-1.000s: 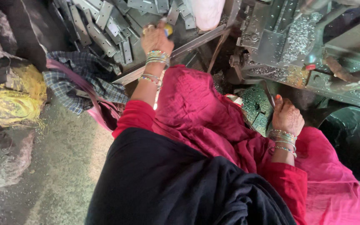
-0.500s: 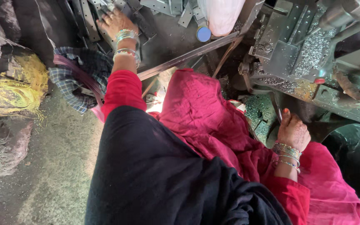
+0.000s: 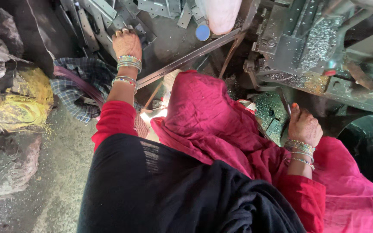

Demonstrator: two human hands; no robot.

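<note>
Reaching out, we laid our left hand (image 3: 127,43), fingers curled, on the brackets (image 3: 104,17) ahead. Our right hand (image 3: 304,126) gripped a lever (image 3: 286,103), upright, nearer us.

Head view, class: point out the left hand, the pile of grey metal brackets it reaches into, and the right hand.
left hand (image 3: 127,43), head view, on the back of the hand.
pile of grey metal brackets (image 3: 102,11), head view, on a flat strip near the top.
right hand (image 3: 304,126), head view, on the knuckles.
</note>
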